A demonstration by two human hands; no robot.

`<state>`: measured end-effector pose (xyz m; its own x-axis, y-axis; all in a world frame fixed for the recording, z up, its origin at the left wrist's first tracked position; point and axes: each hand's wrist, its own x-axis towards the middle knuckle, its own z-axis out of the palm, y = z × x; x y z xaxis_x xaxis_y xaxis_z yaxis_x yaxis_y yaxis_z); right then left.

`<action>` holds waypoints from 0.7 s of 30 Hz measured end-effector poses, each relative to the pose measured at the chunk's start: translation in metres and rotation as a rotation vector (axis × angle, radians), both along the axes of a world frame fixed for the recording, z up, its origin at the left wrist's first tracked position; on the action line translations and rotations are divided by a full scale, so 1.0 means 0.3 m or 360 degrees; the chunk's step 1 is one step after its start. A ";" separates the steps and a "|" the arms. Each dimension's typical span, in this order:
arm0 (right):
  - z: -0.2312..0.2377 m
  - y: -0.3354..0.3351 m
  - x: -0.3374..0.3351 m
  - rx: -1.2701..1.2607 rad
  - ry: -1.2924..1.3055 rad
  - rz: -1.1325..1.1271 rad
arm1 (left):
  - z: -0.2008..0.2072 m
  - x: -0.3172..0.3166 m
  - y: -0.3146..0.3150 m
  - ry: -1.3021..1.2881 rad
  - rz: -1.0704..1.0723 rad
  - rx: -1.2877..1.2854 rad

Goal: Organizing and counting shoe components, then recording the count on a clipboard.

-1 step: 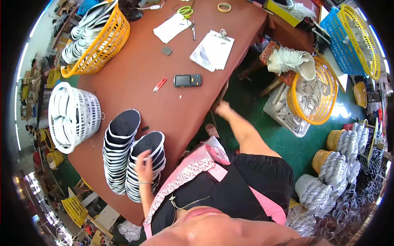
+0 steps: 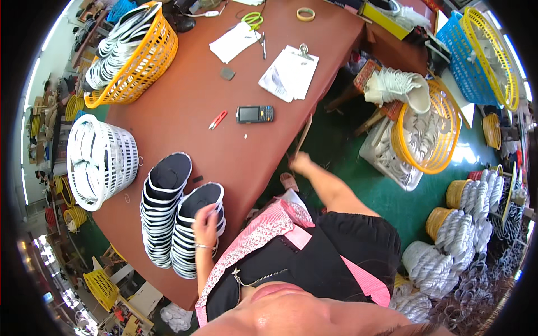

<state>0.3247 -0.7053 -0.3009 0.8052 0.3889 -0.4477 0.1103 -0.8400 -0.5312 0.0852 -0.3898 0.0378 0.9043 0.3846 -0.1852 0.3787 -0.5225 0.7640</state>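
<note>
Two tall nested stacks of black pieces with white edging, shaped like shoe uppers, stand side by side on the brown table (image 2: pixel 185 120). My left hand (image 2: pixel 205 225) is raised against the near side of the right stack (image 2: pixel 184 246), fingers loosely bent and seemingly around nothing; whether it touches the stack is unclear. The left stack (image 2: pixel 156 224) stands just beyond. At the table's right edge, my right hand (image 2: pixel 300 163) is closed beside a thin pale-brown strip (image 2: pixel 304 137) that runs up along the edge. What its fingers grip is hidden.
A white basket (image 2: pixel 120 159) and a yellow basket (image 2: pixel 147 64) hold more pieces on the left. A handheld scanner (image 2: pixel 255 113), red snips (image 2: pixel 218 119), a clipboard (image 2: pixel 291 73) and green scissors (image 2: pixel 253 21) lie farther back. Another yellow basket (image 2: pixel 399 134) stands right.
My right hand has moved slightly left and toward me, and more of the thin strip shows. My left hand has shifted a little to the right beside the stack.
</note>
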 end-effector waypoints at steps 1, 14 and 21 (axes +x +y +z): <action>-0.006 0.036 -0.129 -0.0345 0.0175 0.0419 | -0.066 0.055 -0.068 0.0078 -0.0068 -0.0413; 0.729 -0.100 -0.129 0.2055 0.2329 -0.0818 | -0.093 0.499 -0.268 -0.0715 0.0644 -0.3270; 0.728 -0.120 0.058 0.2453 0.2557 -0.1867 | 0.087 0.216 0.400 -0.1898 0.1201 -0.1881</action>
<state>0.3420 -0.7412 -0.0826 0.3397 0.7239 -0.6005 -0.7625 0.5858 0.2747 0.1499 -0.2698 0.0640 0.4592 0.8833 -0.0941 -0.7038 0.4264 0.5682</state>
